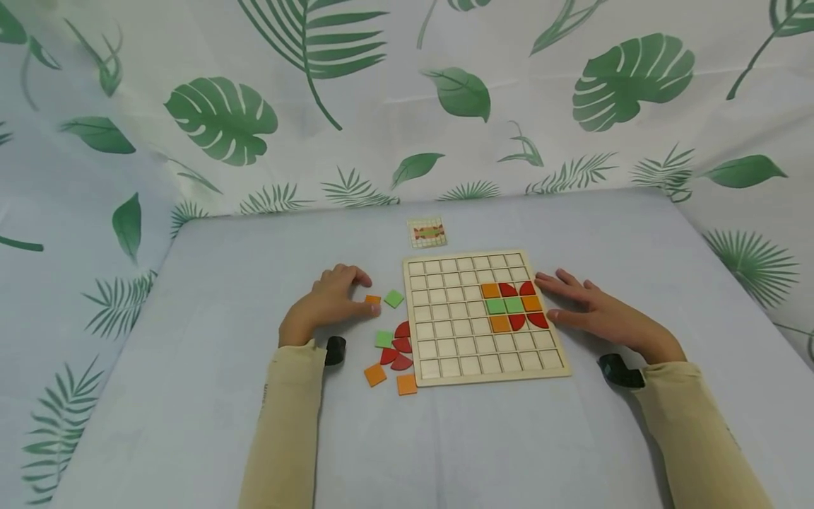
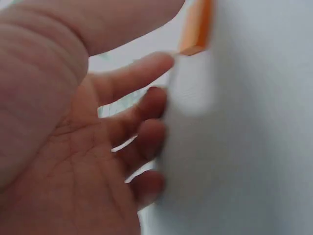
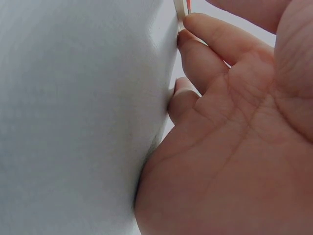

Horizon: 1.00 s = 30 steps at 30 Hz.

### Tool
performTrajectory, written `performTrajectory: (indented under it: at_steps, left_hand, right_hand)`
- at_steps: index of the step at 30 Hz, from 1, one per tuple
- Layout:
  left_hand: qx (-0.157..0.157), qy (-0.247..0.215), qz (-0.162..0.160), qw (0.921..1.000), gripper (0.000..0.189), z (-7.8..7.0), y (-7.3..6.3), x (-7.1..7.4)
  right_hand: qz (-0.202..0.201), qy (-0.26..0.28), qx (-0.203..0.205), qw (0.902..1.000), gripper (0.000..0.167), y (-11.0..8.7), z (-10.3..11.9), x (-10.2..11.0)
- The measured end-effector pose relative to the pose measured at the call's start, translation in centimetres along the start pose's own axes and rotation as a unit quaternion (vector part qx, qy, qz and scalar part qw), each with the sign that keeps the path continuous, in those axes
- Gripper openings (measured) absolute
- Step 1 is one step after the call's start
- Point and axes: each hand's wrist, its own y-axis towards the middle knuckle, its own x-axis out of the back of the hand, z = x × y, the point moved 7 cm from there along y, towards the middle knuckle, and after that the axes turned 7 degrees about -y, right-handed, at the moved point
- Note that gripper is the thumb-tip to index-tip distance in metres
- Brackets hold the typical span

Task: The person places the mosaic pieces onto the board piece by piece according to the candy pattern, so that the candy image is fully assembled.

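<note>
Beige sleeves (image 1: pixel 282 431) are lying nearest the camera, filling the lower left and lower right of the head view. Just left of that frame's centre, an orange tile (image 1: pixel 372 300) is resting between the thumb and forefinger of the left hand (image 1: pixel 324 304). That hand is keeping a narrow gap: the thumb is overlapping the tile's near side, while the forefinger is standing off its far side. Whether the thumb is actually touching cannot be told. A pinch closing unevenly could be flicking the tile away, or knocking the green tile (image 1: pixel 394 299) just to its right.

Below, red pieces (image 1: pixel 402 345) are crowding the left edge of the gridded board (image 1: pixel 448 382), with a second green tile (image 1: pixel 384 339) and two loose orange squares (image 1: pixel 375 375) nearby. A low sweep of the left hand could be scattering them.

Right of centre, the board is carrying a cluster of orange, green and red pieces. At its right edge the right hand (image 1: pixel 594 311) is resting with fingers spread wide, gripping nothing. Leftward pressure there could be sliding the board into the loose pieces and jostling the placed ones.

Farther up, a small patterned card (image 1: pixel 428 232) is lying above the board, before leaf-printed cloth (image 1: pixel 381 148).
</note>
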Motion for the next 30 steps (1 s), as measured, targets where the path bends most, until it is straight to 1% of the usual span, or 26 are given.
performTrajectory:
  at_steps: [2,4,7,9,13,15,17,19,22,26,28,30]
  left_hand:
    - [0.0,-0.004,0.01,0.9999,0.045,0.2,-0.2,0.0]
    - [-0.004,0.0,0.015,0.9999,0.042,0.1,-0.2,0.0]
    - [-0.015,0.013,0.01,0.9998,0.034,-0.1,0.0,0.0]
    - [-0.012,0.012,0.004,0.9998,0.031,0.0,0.1,0.0]
    - [0.005,-0.008,-0.012,0.9999,0.031,0.5,0.3,0.1]
    - [0.007,-0.022,-0.025,0.9994,0.031,0.6,0.4,0.2]
    - [-0.002,-0.038,-0.042,0.9984,0.03,0.6,0.6,0.2]
    - [-0.016,-0.065,-0.057,0.9961,0.029,0.6,0.6,0.3]
    - [-0.039,-0.108,-0.074,0.9906,0.025,0.4,0.8,0.3]
    - [-0.055,-0.172,-0.091,0.9792,0.018,-0.1,1.0,0.1]
    - [-0.065,-0.214,-0.096,0.97,0.016,-0.5,1.2,-0.1]
    - [-0.077,-0.267,-0.095,0.9559,0.016,-1.2,1.4,-0.4]
  right_hand:
    - [0.0,0.0,0.002,1.0,0.078,0.1,0.1,0.0]
    - [0.0,-0.001,0.004,1.0,0.078,0.1,0.1,0.0]
    - [-0.002,-0.004,0.007,1.0,0.078,0.1,0.2,0.0]
    - [-0.002,-0.005,0.007,1.0,0.078,0.1,0.2,0.0]
    - [-0.002,-0.005,0.007,1.0,0.078,0.1,0.1,0.1]
    - [-0.002,-0.004,0.007,1.0,0.078,0.1,0.0,0.0]
    - [-0.002,-0.003,0.006,1.0,0.078,0.1,0.1,0.0]
    - [-0.002,-0.002,0.006,1.0,0.078,0.1,0.1,0.0]
    - [-0.001,-0.003,0.004,1.0,0.078,0.0,0.2,0.0]
    - [-0.001,-0.002,0.0,1.0,0.078,0.0,0.0,0.0]
    - [-0.001,0.0,-0.003,1.0,0.079,0.0,0.0,0.1]
    - [0.0,0.002,-0.005,1.0,0.079,0.0,-0.1,0.1]
